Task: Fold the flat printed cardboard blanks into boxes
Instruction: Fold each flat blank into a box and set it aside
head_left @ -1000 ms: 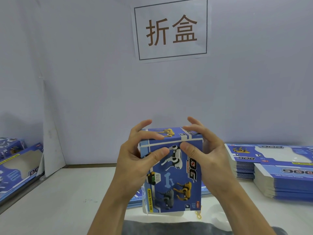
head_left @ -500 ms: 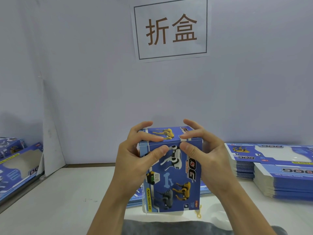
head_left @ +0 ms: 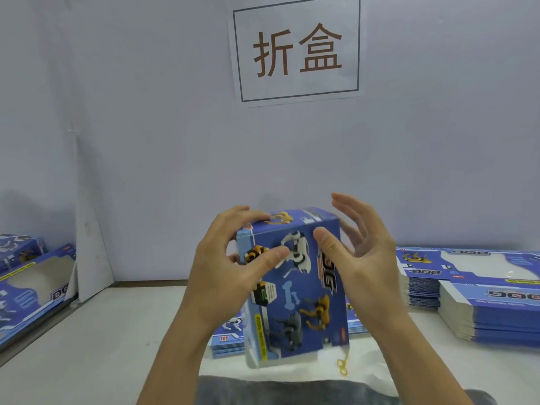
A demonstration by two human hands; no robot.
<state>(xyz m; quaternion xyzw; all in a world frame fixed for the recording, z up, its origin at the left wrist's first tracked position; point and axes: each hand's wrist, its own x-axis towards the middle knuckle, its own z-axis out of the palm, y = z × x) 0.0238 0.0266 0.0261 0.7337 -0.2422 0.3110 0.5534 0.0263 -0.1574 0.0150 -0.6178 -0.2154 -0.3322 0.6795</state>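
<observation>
A blue printed box point(head_left: 295, 290) with pictures of toy dogs stands upright in front of me, above the table, tilted a little to the left. My left hand point(head_left: 230, 258) grips its upper left corner, thumb on the front face and fingers curled over the closed top. My right hand point(head_left: 359, 258) is at the upper right corner; its thumb touches the front face while its fingers are spread and lifted off the top. A low stack of flat blanks point(head_left: 228, 337) lies on the table behind the box.
Two tall stacks of flat blue blanks point(head_left: 485, 296) lie on the white table point(head_left: 96, 346) at the right. Folded boxes point(head_left: 32, 276) with windows sit at the far left. A small yellow ring point(head_left: 342, 366) lies near the front edge. A paper sign point(head_left: 296, 48) hangs on the wall.
The box has tipped slightly to the left. My right hand's fingers have lifted off the top flap and spread; my left hand has slid over the top corner.
</observation>
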